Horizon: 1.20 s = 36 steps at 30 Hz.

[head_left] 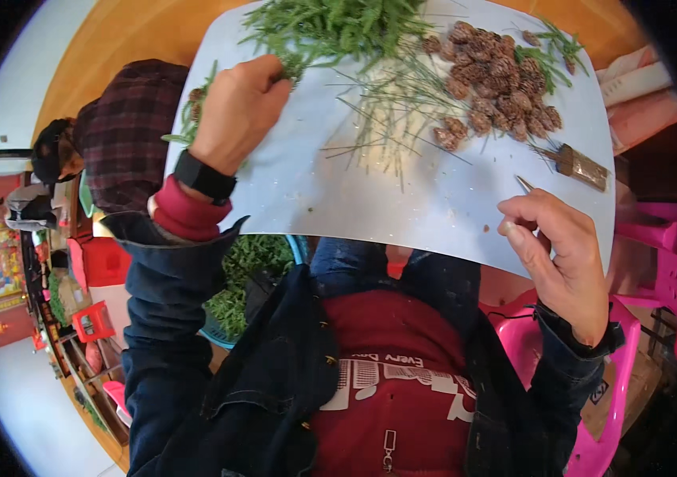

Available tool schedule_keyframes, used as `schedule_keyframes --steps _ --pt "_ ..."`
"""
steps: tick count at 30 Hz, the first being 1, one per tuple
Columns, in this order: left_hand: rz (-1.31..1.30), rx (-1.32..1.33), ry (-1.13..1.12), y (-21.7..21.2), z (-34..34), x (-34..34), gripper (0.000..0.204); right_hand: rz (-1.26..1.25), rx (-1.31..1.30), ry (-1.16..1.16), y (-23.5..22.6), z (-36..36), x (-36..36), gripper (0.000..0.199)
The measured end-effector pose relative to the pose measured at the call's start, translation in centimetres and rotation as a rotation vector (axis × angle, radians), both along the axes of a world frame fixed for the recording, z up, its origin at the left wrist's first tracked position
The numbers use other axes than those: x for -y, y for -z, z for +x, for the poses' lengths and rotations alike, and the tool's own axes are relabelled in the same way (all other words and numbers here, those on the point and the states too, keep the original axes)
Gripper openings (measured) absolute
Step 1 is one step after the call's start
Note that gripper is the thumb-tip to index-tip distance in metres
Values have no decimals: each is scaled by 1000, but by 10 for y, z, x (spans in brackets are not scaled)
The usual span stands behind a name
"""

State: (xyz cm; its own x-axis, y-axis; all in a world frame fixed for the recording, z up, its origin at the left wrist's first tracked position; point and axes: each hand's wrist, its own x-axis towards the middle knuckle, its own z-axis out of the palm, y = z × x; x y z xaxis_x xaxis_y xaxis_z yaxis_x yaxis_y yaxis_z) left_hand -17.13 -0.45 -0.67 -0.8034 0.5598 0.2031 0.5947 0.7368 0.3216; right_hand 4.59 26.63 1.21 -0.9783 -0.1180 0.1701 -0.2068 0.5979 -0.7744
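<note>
- Sprig (294,70), green, is lying just right of the left hand (241,111), the nearer one, beside the greenery pile (346,25); long axis unclear.
- Left fingers are resting curled together; cannot tell whether clamping it.
- Right hand (559,258) is hanging well apart, thumb and forefinger spread.
- Pointed tip (524,184) is showing just beyond; cannot tell whether gripped.

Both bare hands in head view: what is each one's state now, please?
Left hand: curled closed at a feathery green plant sprig; grip cannot be told.
Right hand: loosely curled beside a slim grey pointed tip; hold cannot be told.
</note>
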Motion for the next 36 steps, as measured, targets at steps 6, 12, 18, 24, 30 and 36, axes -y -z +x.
schedule_keyframes --steps 6,12,18,24,30,36 --pt "94 75 97 10 10 0 16 -7 12 66 -5 7 -1 14" --pt "156 533 132 4 18 5 18 -71 97 184 -5 16 -9 15" --pt "78 498 270 12 20 -23 15 59 124 190 -3 19 -26 14" --pt "-41 277 444 30 34 -70 13 88 154 181 1 14 -37 14" --pt "-105 41 512 41 54 -110 11 117 174 204 3 17 -46 15" --pt "-217 -89 436 42 32 -131 15 109 190 267 4 26 -54 15"
